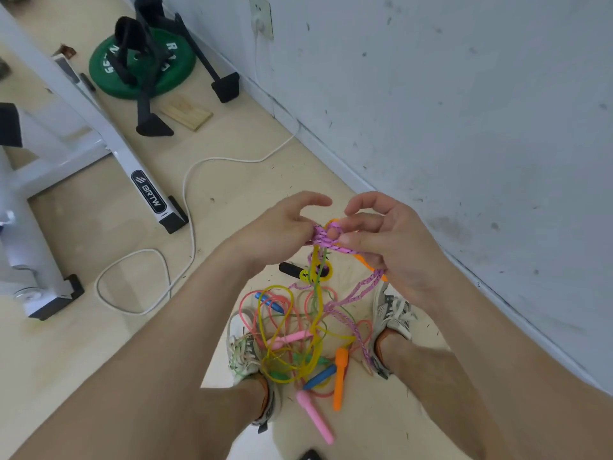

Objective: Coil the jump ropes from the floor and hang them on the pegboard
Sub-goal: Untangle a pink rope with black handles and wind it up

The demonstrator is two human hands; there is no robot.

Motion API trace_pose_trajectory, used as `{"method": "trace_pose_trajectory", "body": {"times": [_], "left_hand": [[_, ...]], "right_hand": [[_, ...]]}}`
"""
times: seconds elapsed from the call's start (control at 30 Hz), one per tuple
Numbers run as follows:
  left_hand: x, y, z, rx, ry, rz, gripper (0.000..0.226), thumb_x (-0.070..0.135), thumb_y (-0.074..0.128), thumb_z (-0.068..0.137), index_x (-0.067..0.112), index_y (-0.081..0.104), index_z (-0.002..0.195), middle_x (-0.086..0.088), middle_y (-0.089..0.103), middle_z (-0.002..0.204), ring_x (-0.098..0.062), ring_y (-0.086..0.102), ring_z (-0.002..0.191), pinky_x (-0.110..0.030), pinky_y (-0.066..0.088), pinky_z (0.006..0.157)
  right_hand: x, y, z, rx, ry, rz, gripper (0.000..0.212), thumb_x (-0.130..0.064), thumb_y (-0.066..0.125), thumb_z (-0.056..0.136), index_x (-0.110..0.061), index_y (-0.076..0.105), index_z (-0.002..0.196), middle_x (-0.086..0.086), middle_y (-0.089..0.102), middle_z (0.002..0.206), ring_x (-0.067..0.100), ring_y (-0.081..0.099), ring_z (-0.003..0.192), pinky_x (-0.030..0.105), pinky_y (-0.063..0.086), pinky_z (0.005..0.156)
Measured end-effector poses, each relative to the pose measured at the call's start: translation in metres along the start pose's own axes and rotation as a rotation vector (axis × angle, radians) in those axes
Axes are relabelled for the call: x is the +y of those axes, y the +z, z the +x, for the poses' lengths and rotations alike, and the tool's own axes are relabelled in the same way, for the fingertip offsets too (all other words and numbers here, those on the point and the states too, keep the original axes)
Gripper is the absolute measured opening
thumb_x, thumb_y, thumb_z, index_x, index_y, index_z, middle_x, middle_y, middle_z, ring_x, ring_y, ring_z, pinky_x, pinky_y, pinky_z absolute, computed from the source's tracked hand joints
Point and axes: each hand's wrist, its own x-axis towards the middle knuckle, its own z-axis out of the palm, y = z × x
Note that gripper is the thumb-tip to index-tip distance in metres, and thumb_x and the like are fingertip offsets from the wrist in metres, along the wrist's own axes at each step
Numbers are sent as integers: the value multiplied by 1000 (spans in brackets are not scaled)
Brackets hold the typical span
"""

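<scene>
Both hands work a pink braided jump rope held up above the floor. My left hand pinches its wound strands from the left. My right hand grips the rope from the right, and doubled strands trail down from its palm. An orange handle shows partly behind my right hand's fingers. Below, between my shoes, lies a tangle of jump ropes in yellow, pink, green and red, with pink, orange and blue handles. No pegboard is in view.
A grey-white wall runs along the right. A white cable loops over the beige floor. A white machine frame stands at left, with a green weight plate and black stand behind it. A wooden block lies nearby.
</scene>
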Motion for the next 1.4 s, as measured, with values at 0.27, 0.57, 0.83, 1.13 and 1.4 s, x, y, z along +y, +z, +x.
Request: {"method": "trace_pose_trajectory", "body": {"times": [0.27,0.57,0.83,1.13,1.4], "left_hand": [[-3,4,-8,660,534,425,21,4,39,75,14,58,76,6,54,71,-16,53,67,-30,43,63],[17,-29,-17,481,-66,-1020,41,-11,17,72,15,41,92,-2,36,46,-12,21,38,-17,21,41],[19,-17,-26,232,164,377,11,30,76,80,25,74,70,13,48,41,-2,41,42,-14,30,45],[8,-46,-25,449,97,-1336,35,22,39,102,17,44,68,5,24,61,-11,22,48,-20,33,49],[-3,-65,-38,-86,8,208,37,47,76,74,10,75,75,10,40,46,-9,33,48,-22,33,50]], "right_hand": [[-1,-10,11,12,316,103,22,-7,57,89,-12,50,69,-2,45,58,6,21,40,17,9,36],[2,-33,12,49,256,-105,28,-1,69,83,-17,48,74,-5,35,49,7,24,38,22,9,43],[7,-35,17,239,108,-743,7,-19,78,74,-13,75,72,-5,52,51,12,43,47,25,39,52],[12,-48,21,290,196,-535,12,-15,71,85,-4,67,84,2,41,53,6,32,30,17,22,34],[3,-41,17,197,228,-465,41,-14,60,90,-16,63,49,2,20,52,16,14,48,23,13,43]]}}
